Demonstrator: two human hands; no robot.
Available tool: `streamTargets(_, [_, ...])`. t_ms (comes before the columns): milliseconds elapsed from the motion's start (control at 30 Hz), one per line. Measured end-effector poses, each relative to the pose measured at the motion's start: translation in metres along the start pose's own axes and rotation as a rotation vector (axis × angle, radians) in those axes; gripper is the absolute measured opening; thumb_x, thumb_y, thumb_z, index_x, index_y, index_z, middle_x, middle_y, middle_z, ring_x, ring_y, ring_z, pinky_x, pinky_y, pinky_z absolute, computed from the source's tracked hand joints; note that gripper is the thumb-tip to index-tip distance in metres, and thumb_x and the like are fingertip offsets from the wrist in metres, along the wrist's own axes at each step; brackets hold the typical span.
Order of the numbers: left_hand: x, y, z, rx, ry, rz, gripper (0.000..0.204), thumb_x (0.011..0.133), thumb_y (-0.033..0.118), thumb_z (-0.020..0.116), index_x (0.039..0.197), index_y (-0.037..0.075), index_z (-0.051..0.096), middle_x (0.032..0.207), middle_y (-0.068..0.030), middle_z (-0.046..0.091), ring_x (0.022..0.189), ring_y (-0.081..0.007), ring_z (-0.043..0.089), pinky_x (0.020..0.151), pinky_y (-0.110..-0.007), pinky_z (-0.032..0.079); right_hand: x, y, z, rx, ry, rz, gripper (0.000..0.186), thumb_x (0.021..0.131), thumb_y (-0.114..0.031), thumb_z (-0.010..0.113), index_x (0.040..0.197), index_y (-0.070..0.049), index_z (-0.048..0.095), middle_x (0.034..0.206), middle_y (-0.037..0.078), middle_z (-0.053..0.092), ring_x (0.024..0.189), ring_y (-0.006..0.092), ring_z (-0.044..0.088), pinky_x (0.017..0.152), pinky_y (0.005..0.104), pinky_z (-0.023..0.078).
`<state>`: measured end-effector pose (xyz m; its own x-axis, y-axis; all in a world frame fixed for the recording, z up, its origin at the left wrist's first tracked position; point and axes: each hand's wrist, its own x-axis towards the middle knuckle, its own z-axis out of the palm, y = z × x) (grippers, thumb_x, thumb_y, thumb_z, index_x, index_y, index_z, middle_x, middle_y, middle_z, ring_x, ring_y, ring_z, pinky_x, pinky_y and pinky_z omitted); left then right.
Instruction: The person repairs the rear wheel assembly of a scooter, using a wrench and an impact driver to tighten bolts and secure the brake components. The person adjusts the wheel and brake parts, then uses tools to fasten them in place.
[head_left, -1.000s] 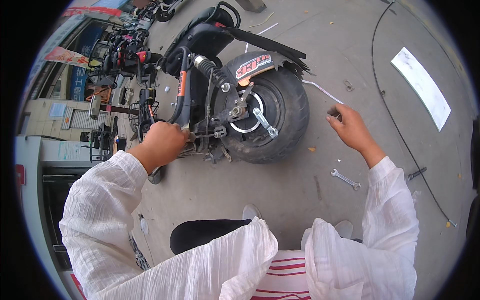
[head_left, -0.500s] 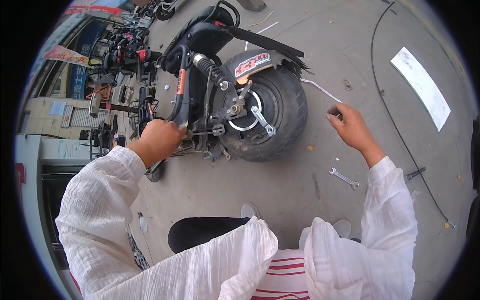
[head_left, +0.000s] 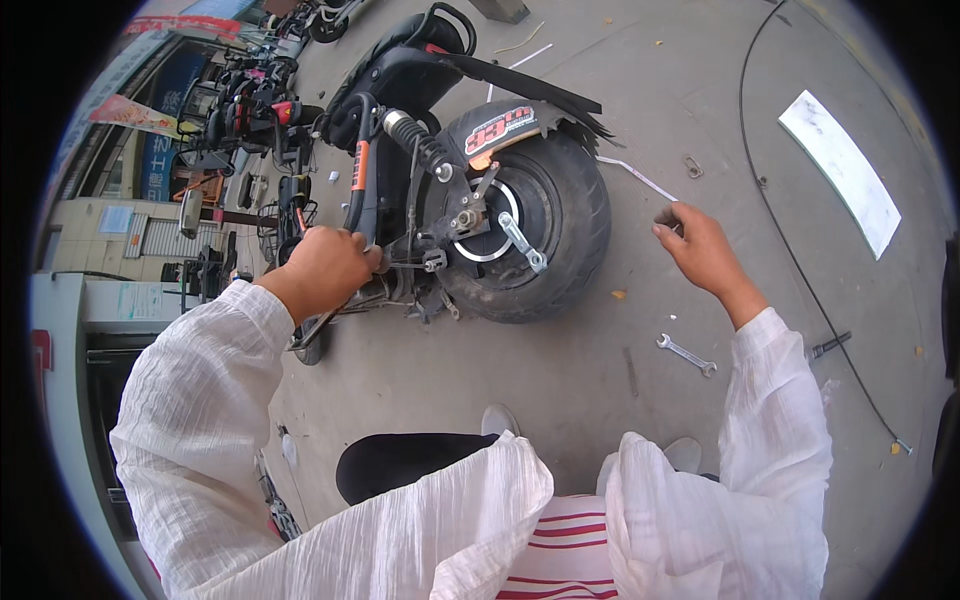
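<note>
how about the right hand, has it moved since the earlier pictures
No, not noticeably: the right hand keeps its place relative to the wrench.

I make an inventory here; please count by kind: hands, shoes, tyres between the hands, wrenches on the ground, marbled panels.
Left hand, right hand: 2
Left shoe, right shoe: 2
Tyre: 1
Wrench: 1
Marbled panel: 1
Total: 7
</note>
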<state>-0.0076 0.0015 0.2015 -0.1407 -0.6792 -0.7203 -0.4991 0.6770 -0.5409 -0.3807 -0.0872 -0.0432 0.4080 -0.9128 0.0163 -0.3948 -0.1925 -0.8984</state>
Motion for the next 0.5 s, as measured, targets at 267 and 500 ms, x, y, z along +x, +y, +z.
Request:
streamTargets(267, [-0.002, -0.005, 0.004, -1.037, -0.124, -0.771, 0.040, 0.089, 0.034, 0.058, 0.090, -0.004, 0.069, 0.077, -0.0162, 0.068, 0.067, -0.0278, 0.065, 0.065, -0.036, 0.050, -0.002, -0.001, 0.003, -0.018, -0.007, -0.063, 0.022, 0.086, -0.017, 0.062, 0.093, 0.003, 0.063, 0.090, 0.018, 0.067, 0.079, 0.0315, 0.064, 0.072, 0.0376, 0.049])
streamTargets(500, [-0.010, 0.011, 0.012, -0.124, 0.114, -0.224, 0.034, 0.088, 0.035, 0.060, 0.092, 0.002, 0.065, 0.073, -0.0091, 0.062, 0.071, -0.0263, 0.064, 0.067, -0.039, 0.050, 0.000, 0.008, 0.001, -0.028, -0.026, 0.003, 0.023, 0.087, -0.019, 0.062, 0.093, 0.003, 0.063, 0.090, 0.018, 0.067, 0.082, 0.0321, 0.064, 0.074, 0.0377, 0.049])
